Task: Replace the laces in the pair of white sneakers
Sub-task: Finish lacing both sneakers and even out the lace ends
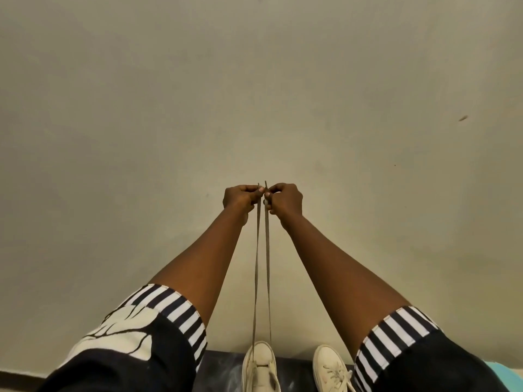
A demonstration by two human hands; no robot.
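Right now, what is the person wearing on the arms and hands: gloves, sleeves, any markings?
No gloves: the left hand and right hand are bare. The sleeves are short and dark, with black-and-white striped cuffs, left cuff and right cuff. The left sleeve also carries a white branching print.

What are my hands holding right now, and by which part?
The left hand and right hand each pinch one end of the flat grey shoelace, just below its tip; both strands run down to a white sneaker.
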